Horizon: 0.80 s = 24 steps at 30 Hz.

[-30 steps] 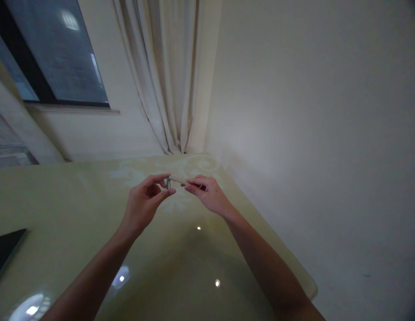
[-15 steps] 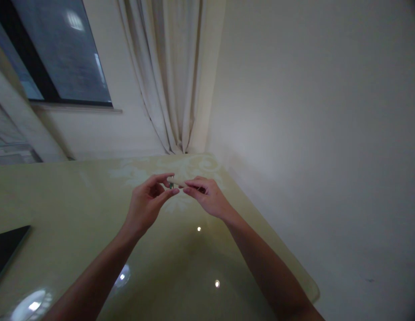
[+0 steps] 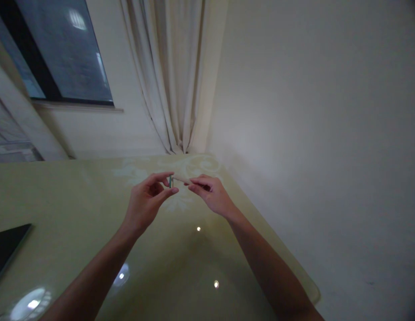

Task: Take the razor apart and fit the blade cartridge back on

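Above the table, my left hand [image 3: 150,196] pinches a small upright piece [image 3: 171,181] between thumb and forefinger. It looks green and shiny, with a pale edge; its kind is too small to make out. My right hand [image 3: 212,194] holds a thin pale stick [image 3: 181,179] between thumb and fingers. The stick points left, its tip close by the small piece; whether they touch I cannot tell. The stick's other end is hidden in my right hand.
Both hands are over a glossy yellow-green table [image 3: 76,196] with a pale floral pattern and light reflections. A dark flat object [image 3: 10,245] lies at the left edge. A wall [image 3: 311,133] runs along the right side; a curtain [image 3: 170,76] hangs behind.
My right hand has moved slightly right with the pale stick. Its tip, earlier across the small piece, is now at its right side. My left hand has barely moved.
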### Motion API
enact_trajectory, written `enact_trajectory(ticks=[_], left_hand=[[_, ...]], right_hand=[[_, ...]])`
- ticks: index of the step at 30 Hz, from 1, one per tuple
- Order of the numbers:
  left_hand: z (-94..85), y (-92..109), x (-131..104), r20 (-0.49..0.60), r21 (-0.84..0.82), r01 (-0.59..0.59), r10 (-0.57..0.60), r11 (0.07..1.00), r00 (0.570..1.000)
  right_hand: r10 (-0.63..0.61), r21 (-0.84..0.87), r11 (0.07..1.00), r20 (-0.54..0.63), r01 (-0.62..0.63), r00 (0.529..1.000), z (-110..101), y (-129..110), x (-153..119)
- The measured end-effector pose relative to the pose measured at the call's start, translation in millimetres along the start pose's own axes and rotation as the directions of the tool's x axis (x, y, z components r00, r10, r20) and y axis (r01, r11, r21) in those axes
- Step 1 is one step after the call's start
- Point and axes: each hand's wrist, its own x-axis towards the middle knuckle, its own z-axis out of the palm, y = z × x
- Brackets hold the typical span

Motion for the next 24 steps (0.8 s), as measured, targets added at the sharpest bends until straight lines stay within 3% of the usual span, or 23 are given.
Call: enact_trajectory(ticks=[5,18,24], left_hand=[[0.9,1.9,-0.5,-0.027,-0.005,-0.009,0.009,1.0,1.0],[-3.9,-3.0,1.2,-0.036,0.027,-0.012,0.013,1.0,0.999],[-3.9,-3.5,0.8,-0.034,0.015,-0.033,0.034,0.999,0.999]], right_hand=[[-0.018,0.037,0.999,0.071,0.016,0.997,-1.1,-6.7,-1.4],[-0.008,0.003,1.0,0.072,0.008,0.997,-3.6,-4.3,-1.4],[-0.013,0.01,1.0,0.125,0.012,0.992,-4.6,-6.2,-1.1]])
